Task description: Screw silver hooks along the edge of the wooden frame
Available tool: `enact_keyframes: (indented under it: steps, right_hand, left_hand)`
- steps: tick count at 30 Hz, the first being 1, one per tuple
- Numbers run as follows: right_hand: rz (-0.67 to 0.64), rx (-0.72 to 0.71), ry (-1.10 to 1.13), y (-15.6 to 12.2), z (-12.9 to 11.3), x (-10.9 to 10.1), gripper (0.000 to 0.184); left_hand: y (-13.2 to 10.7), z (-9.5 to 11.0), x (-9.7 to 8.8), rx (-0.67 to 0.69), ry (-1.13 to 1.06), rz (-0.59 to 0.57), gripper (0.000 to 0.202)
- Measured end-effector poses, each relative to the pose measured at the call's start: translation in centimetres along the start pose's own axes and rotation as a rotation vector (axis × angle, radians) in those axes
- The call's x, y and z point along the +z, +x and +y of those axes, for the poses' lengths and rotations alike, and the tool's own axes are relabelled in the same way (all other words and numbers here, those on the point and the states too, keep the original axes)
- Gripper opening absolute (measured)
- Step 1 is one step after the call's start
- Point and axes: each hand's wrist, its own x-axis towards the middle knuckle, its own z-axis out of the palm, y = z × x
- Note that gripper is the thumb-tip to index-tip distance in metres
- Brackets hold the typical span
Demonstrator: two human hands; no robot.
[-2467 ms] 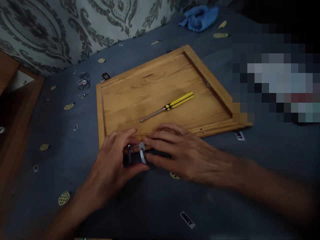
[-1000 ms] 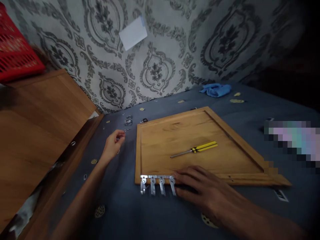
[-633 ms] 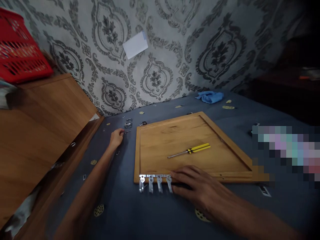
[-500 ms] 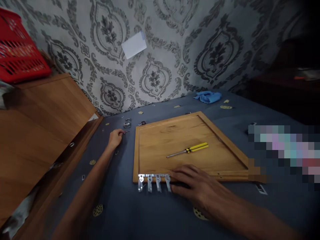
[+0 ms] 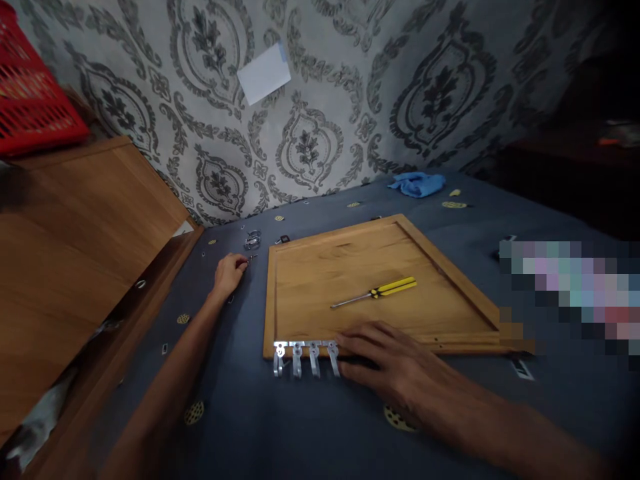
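Note:
My left hand (image 5: 231, 273) rests on the dark cloth left of the wooden panel, fingertips pinched together beside small, thin metal pieces (image 5: 252, 258) that look like screws. Whether one is between the fingers, I cannot make out. My right hand (image 5: 383, 357) grips the right end of a silvery hook rail (image 5: 306, 347), fingers above and thumb below. The rail, with several hooks pointing toward me, lies along the near edge of the flat wooden panel (image 5: 310, 280). On the panel lies a screwdriver (image 5: 393, 287) with a yellow and black handle, its shaft pointing left.
Shiny metal rings or hooks (image 5: 253, 240) lie beyond my left hand. A blue cloth (image 5: 419, 185) is crumpled near the patterned wall. At left stands a wooden cabinet (image 5: 95, 233) with a red basket (image 5: 37, 93) on top. A pixelated patch (image 5: 575, 287) covers the right side.
The view has tilted slightly, so most things sit a little higher in the picture. Both hands stay in nearly the same places on the cloth and the rail.

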Motion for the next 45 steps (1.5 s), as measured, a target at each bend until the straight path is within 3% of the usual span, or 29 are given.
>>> enact_keyframes:
  steps: [17,26,30,40,43,45]
  right_hand:
    - [0.001,0.005,0.011,0.0,-0.2,-0.1,0.026]
    - [-0.017,-0.029,-0.038,-0.2,-0.1,-0.1,0.024]
    - [-0.025,-0.013,-0.046,-0.2,-0.1,-0.1,0.024]
    - [0.019,-0.036,-0.081,-0.1,0.0,0.1,0.023]
    - [-0.019,-0.022,-0.097,0.0,-0.1,-0.1,0.022]
    - [-0.045,-0.009,-0.105,0.0,-0.2,-0.2,0.02]
  left_hand:
    - [-0.7,-0.8,-0.7,0.188,-0.04,-0.003,0.029]
    - [-0.2,-1.7,-0.9,0.15,-0.263,-0.013,0.012]
    - [0.1,-1.7,-1.0,0.139,-0.376,-0.033,0.013]
    - [-0.6,0.3,-2.5,0.074,-0.48,-0.141,0.032]
    - [-2.3,2.2,-4.2,0.068,-0.499,-0.127,0.035]
    - [-4.3,4.5,-5.6,0.085,-0.51,-0.126,0.033]
